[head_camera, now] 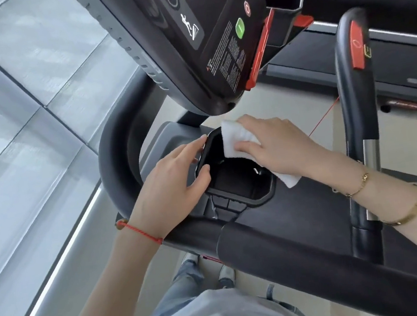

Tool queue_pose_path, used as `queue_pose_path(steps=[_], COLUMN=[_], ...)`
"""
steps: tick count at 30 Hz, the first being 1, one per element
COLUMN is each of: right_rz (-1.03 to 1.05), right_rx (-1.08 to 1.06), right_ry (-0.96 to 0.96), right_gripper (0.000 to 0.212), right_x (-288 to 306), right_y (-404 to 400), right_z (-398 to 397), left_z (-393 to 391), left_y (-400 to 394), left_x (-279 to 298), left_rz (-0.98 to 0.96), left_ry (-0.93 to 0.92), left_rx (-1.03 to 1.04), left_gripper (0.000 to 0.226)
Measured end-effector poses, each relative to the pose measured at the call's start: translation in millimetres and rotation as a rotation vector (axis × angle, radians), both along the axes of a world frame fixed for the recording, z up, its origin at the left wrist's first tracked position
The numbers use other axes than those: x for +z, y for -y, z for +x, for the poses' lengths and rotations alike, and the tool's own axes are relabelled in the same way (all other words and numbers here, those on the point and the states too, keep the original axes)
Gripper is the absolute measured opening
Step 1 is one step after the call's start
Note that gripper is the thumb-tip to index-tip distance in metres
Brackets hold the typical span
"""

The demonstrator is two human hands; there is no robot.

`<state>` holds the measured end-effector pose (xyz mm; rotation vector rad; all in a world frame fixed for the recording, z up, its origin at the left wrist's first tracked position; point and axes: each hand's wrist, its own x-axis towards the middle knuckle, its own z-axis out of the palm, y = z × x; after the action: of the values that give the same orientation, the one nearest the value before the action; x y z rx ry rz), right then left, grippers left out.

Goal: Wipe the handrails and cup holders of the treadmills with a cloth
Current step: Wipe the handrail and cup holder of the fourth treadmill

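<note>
We press the folded white cloth (pixel 236 139) flat-fingered with our right hand (pixel 276 147) around the black plastic cup holder (pixel 238 180) rim (left hand (pixel 171 185), fingers relaxed, steadies its left edge); sweep every corner

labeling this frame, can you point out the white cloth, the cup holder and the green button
white cloth (pixel 236 139): head view, upper part beside the fingertips
cup holder (pixel 241 180): head view, dark inside floor
green button (pixel 239 28): head view, middle of its face on the console
</note>
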<state>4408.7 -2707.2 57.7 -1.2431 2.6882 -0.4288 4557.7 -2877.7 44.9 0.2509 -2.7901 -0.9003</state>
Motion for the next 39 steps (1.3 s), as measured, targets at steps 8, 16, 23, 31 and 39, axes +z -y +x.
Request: queue_pose_path(steps=[8, 16, 23, 31, 39], right_rz=[-0.109, -0.361, -0.363, -0.307, -0.392], right_rx=[-0.406, -0.681, -0.883, -0.932, -0.903], right_ry=[0.317, 0.498, 0.624, 0.454, 0.405], right_gripper=[0.027, 0.028, 0.047, 0.046, 0.041], right_x=[-8.0, -7.3, -14.3, -1.6, 23.9], right_y=[-14.6, -8.1, -8.2, 0.8, -7.9], right_z=[20.3, 50.8, 86.6, 81.6, 141.8], left_z=[-21.5, -52.9, -73.6, -79.9, -84.4], left_y=[16.8, 34.1, 48.6, 58.5, 59.7], left_x=[0.9, -6.7, -7.1, -11.8, -18.0], left_rz=[0.002, -0.019, -0.021, 0.066, 0.163], left_ry=[-0.004, 0.002, 0.019, -0.017, -0.016], left_rx=[-0.141, -0.334, -0.494, -0.612, -0.650], left_gripper=[0.054, 0.053, 0.051, 0.045, 0.043])
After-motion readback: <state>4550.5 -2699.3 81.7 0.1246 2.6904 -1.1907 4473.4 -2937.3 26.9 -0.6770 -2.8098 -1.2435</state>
